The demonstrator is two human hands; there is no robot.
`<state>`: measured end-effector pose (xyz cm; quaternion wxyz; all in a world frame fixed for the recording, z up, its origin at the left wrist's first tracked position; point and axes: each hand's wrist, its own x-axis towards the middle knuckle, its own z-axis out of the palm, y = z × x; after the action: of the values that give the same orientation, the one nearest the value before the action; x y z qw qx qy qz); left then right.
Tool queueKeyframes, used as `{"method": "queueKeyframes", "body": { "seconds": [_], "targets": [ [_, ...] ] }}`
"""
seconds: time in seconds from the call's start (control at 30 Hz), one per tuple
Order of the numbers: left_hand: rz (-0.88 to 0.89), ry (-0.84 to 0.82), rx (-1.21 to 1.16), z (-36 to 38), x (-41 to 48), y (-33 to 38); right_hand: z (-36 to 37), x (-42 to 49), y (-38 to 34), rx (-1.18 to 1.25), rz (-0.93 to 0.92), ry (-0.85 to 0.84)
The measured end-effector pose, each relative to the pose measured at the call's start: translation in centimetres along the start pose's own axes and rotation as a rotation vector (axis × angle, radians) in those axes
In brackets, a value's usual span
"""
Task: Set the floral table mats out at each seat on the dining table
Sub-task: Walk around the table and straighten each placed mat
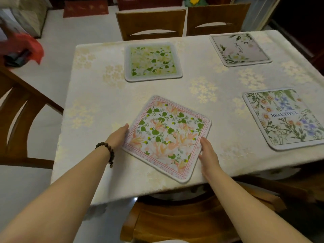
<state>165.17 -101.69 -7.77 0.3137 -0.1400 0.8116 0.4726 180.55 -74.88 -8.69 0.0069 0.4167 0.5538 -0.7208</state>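
Best move there was probably just twisting the pink-and-green floral square fabric mat (166, 138), which lay skewed like a diamond at the near edge of the cream flower-patterned tablecloth (98, 95), until square, with the left hand (119, 136) and right hand (207, 151) both flat and open against its sides.

- Your left hand (119, 136) and right hand (207, 151) press flat against opposite edges of the pink floral mat (166, 138), which sits skewed.
- Three other mats lie across the dining table (105, 95).
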Motion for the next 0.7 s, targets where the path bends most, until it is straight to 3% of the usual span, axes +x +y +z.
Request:
{"method": "queueKeyframes", "body": {
  "seconds": [0.57, 0.7],
  "targets": [
    [-0.104, 0.002, -0.334, 3.7, -7.1, -4.3, -1.9, 5.5, -5.1, -0.307, -0.044, -0.125],
    [-0.105, -0.011, -0.404, 3.8, -7.8, -4.9, -2.6, 5.6, -5.6, -0.27, 0.001, -0.138]
  ]
}}
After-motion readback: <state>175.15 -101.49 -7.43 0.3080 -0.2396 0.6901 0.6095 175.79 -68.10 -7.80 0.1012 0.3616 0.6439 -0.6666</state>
